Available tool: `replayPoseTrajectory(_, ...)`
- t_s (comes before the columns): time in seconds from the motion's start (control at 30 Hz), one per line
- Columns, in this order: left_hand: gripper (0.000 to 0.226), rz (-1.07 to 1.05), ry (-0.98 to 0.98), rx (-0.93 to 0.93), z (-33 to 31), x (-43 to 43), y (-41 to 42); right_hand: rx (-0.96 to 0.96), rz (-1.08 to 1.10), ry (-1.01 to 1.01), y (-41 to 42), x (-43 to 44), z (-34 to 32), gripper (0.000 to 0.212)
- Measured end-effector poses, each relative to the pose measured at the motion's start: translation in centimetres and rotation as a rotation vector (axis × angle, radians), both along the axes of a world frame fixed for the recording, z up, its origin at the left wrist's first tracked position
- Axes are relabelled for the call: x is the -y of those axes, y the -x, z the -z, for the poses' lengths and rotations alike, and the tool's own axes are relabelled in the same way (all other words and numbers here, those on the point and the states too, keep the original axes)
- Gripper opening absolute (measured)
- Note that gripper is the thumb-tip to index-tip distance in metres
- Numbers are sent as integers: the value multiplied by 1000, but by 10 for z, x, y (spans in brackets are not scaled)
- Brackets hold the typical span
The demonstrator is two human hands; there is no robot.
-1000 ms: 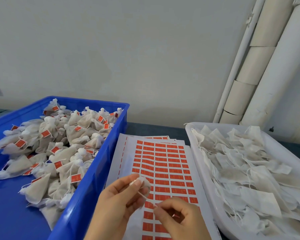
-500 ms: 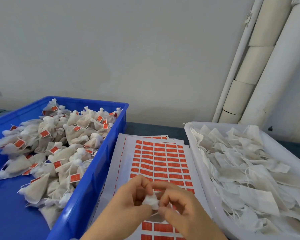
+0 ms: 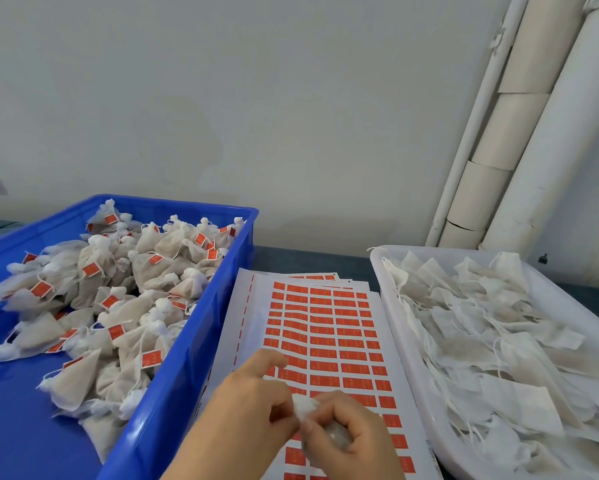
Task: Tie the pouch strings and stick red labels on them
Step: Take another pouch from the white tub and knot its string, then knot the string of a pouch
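Note:
Both hands meet low in the middle of the view over the sheet of red labels (image 3: pixel 329 327). My left hand (image 3: pixel 246 410) and my right hand (image 3: pixel 350 434) pinch the gathered white top of one small pouch (image 3: pixel 305 407) between their fingertips. Most of that pouch is hidden under my right hand, and its strings cannot be made out. A blue crate (image 3: pixel 194 375) on the left holds several tied pouches with red labels (image 3: pixel 118 299). The white tray (image 3: pixel 405 362) on the right is full of flat untied pouches (image 3: pixel 498 341) with loose strings.
More label sheets lie stacked under the top one, between crate and tray. A grey wall rises behind the table. White pipes and cardboard tubes (image 3: pixel 519 140) lean in the right back corner.
My hands came together and sank lower over the label sheet. The string that was stretched between them a second ago is no longer seen; both hands now close on the pouch top.

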State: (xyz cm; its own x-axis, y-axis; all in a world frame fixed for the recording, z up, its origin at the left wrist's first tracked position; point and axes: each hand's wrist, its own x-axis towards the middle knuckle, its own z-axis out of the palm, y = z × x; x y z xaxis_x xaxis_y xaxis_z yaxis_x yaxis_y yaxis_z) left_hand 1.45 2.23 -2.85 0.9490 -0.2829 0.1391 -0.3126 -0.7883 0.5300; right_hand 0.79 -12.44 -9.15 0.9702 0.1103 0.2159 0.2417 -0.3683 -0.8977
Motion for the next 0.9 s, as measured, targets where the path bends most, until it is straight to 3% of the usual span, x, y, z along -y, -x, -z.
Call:
replayPoseTrajectory(0.1, 29, 35, -75, 12, 11, 0, -2, 98, 17, 61, 0, -3, 2, 17)
replayPoseTrajectory(0.2, 41, 2, 36, -67, 23, 5, -2, 192, 28, 112, -2, -7, 5, 17)
replayPoseTrajectory(0.27, 29, -117, 245, -185, 25, 9, -1, 273, 85, 136, -3, -9, 8, 13)
replayPoseTrajectory(0.37, 19, -278, 862, -401, 27, 14, 0, 509, 175, 293, -4, -14, 12, 11)
replayPoseTrajectory(0.43, 12, -285, 1000, -434, 30, 15, 1, 546, 205, 307, -2, -19, 8, 12)
replayPoseTrajectory(0.57, 12, -360, 1088, -446, 34, 15, 2, 524, 172, 210, -2, -14, 4, 12)
replayPoseTrajectory(0.8, 11, -307, 1094, -568, 36, 9, -2, 235, 51, 143, 3, -3, -12, 12)
replayPoseTrajectory(0.9, 37, -103, 959, -566, 30, 3, 0, 202, -6, 143, 4, 2, -22, 19)
